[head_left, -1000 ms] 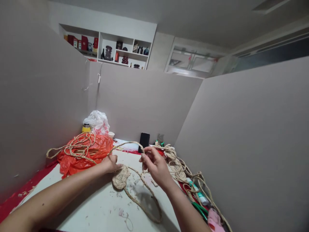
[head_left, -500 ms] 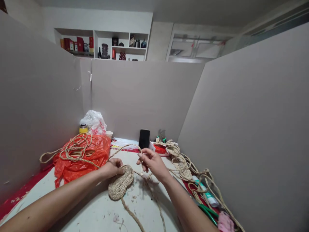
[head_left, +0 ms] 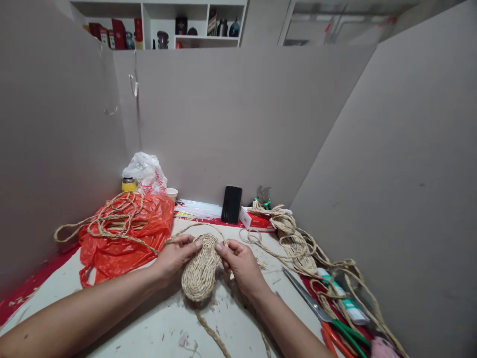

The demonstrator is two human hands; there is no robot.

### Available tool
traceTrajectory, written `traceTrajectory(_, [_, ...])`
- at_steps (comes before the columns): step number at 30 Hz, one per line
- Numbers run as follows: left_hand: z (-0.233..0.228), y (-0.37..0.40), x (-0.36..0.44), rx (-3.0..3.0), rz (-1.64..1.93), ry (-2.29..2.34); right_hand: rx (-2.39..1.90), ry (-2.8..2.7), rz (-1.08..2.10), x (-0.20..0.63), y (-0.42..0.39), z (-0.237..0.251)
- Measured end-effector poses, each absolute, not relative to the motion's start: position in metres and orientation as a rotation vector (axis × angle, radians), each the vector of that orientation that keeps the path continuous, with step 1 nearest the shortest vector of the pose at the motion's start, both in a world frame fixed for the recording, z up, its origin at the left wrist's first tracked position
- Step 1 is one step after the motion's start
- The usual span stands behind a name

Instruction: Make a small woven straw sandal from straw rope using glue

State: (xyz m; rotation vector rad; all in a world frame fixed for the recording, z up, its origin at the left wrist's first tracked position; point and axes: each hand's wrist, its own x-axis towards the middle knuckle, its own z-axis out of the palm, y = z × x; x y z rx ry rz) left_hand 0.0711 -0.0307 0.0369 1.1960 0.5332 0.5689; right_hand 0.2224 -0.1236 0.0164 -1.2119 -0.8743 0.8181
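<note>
A flat oval mat of coiled straw rope (head_left: 201, 271) lies on the white table (head_left: 156, 328). My left hand (head_left: 178, 254) grips its far left edge. My right hand (head_left: 238, 262) pinches its far right edge, fingertips close to those of the left. A loose straw rope (head_left: 126, 238) runs from the mat's top to the left, over an orange plastic bag (head_left: 124, 238). Another tail of rope (head_left: 212, 334) trails from the mat's near end toward me.
Grey partition walls (head_left: 238, 119) enclose the table. At the back stand a black phone (head_left: 231, 204), a paper cup (head_left: 172, 193), a yellow-lidded jar (head_left: 128, 184) and a white bag (head_left: 146, 171). To the right lie tangled straw rope (head_left: 298, 243), scissors (head_left: 316, 311) and a glue tube (head_left: 341, 297).
My right hand has come down from the raised rope onto the mat's right edge. The mat has turned more lengthwise between both hands, and the view has tipped downward.
</note>
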Motion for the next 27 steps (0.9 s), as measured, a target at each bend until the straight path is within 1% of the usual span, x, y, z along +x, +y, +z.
traceTrajectory(5, [0.030, -0.035, 0.069, 1.189, 0.518, 0.509, -1.233, -0.824, 0.756, 0.221, -0.125, 0.019])
traceTrajectory(10, [0.030, -0.037, 0.067, 1.148, 0.637, 0.514, -1.277, -0.894, 0.848, 0.210, -0.126, 0.019])
traceTrajectory(20, [0.029, -0.046, 0.064, 1.022, 0.722, 0.509, -1.367, -1.051, 0.935, 0.201, -0.128, 0.014])
traceTrajectory(27, [0.032, -0.057, 0.064, 0.990, 0.721, 0.455, -1.335, -0.997, 0.946, 0.191, -0.127, 0.007])
